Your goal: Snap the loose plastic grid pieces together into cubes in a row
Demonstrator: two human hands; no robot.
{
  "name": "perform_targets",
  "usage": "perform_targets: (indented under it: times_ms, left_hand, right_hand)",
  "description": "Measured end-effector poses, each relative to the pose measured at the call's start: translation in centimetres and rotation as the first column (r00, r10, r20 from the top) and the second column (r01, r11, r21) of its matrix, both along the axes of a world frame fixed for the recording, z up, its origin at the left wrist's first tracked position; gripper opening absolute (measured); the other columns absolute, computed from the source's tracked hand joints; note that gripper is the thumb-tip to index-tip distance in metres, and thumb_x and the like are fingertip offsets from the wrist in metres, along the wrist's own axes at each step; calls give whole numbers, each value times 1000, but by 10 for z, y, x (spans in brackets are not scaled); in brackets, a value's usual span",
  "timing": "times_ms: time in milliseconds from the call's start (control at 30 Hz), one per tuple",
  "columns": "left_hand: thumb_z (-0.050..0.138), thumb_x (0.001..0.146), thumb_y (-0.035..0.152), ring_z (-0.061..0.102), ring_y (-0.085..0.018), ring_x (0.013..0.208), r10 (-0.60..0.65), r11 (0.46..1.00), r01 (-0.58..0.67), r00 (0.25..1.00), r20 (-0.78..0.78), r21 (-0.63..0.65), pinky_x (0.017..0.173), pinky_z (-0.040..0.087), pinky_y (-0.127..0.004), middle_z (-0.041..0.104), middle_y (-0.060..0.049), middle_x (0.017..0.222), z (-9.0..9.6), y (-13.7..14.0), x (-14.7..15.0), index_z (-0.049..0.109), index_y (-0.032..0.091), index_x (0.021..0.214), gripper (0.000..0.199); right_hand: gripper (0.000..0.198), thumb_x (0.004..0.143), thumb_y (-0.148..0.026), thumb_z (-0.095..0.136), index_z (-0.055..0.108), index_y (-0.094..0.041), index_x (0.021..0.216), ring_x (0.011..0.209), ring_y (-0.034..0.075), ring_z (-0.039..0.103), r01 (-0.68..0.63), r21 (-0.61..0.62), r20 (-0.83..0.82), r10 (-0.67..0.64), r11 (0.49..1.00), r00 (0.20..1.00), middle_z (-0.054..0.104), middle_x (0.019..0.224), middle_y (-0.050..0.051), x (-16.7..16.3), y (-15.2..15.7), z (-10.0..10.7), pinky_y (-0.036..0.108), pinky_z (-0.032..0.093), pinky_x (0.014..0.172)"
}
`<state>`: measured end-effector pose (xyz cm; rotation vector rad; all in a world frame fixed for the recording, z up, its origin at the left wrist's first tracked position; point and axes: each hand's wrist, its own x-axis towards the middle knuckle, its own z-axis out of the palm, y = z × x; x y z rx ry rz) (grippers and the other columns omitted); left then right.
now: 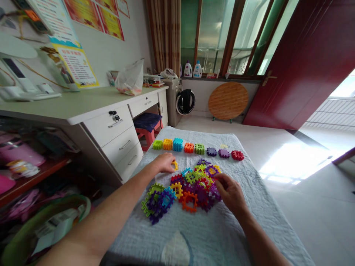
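Observation:
My left hand (165, 162) is closed on a yellow plastic building piece (175, 165), just in front of the row of finished blocks. At the right edge of a loose heap of notched, square interlocking pieces (201, 186), my right hand (229, 190) has its fingers pinched together; whatever they grip is hidden. The heap mixes purple, lime, red, yellow and orange pieces, among them an orange frame (189, 202). Left of it lie overlapping pieces, including a blue one (168, 197) and a lime frame (149, 201). Along the row stand several cubes, such as a light-blue cube (178, 144) and a red block (237, 155).
A pale blue cloth (222, 236) covers the low table. To the left is a desk with drawers (111, 127), with a plastic bag (130, 79) on top. A red stool (148, 127), a washing machine (174, 99) and a round wooden tabletop (229, 100) stand beyond.

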<state>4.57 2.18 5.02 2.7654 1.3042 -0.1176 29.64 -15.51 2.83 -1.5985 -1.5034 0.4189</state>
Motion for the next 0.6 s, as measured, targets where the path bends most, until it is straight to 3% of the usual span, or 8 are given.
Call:
perform_targets:
  times_ms: [200,300,600]
  left_hand:
    - [62,66,46,61,-22,90,107,991,-114,990,98,72,76,44,-28,67,-7,99,15,12,-31,67,19,100,44]
    - [62,65,49,62,-21,89,204,974,-213,971,123,71,73,43,-26,68,-6,97,22,14,-53,67,20,98,44]
    - [62,63,48,61,-22,80,282,959,-283,959,36,27,62,41,-27,67,-8,93,7,-8,-57,67,20,83,35]
  right_hand:
    - [22,82,-34,51,65,-17,87,48,10,38,-22,10,34,21,1000,999,47,54,-3,-1,0,1,22,32,47]
    - [23,82,-34,51,66,-17,86,47,10,39,-24,19,32,23,1000,999,48,53,-3,-3,-1,3,22,32,47]
    - [23,82,-36,51,65,-17,85,48,10,40,-19,3,23,19,1000,1000,48,54,-4,-2,-1,1,22,33,47]
